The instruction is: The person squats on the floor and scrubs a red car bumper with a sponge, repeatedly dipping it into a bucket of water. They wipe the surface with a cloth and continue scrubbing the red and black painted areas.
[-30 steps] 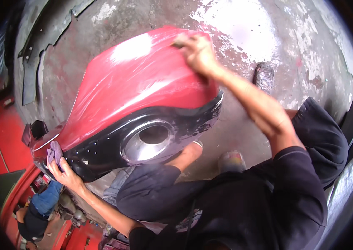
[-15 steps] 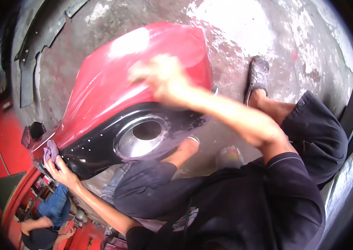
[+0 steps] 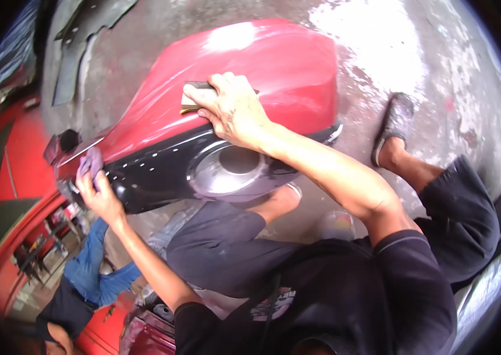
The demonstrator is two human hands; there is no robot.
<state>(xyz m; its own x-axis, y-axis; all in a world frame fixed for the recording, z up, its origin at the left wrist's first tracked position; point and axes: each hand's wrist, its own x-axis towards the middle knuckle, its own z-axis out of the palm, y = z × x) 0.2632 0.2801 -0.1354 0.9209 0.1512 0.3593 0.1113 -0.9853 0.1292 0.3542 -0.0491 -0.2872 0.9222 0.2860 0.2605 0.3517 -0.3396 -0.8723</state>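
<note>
A glossy red car bumper [image 3: 286, 59] with a black lower section [image 3: 161, 168] lies in front of me. A round opening with a pale grey ring [image 3: 244, 183] sits in the black part. On the red surface, my right hand [image 3: 235, 109] is closed around a sanding block [image 3: 194, 97], which looks wrapped in dark sandpaper; its underside is hidden. At the bumper's left end, my left hand [image 3: 101, 198] pinches a crumpled purple cloth [image 3: 90, 165] against the edge.
Worn grey concrete floor [image 3: 156, 29] surrounds the bumper. A torn grey panel [image 3: 76, 59] lies at the far left. Another person in blue jeans [image 3: 93, 275] is at the lower left, near red car parts [image 3: 22, 154]. A translucent tub [image 3: 336, 226] stands by my legs.
My right hand, blurred earlier, now shows sharply with the sanding block on the red surface. The view has shifted, so the bumper appears higher and further right. My left hand keeps the cloth.
</note>
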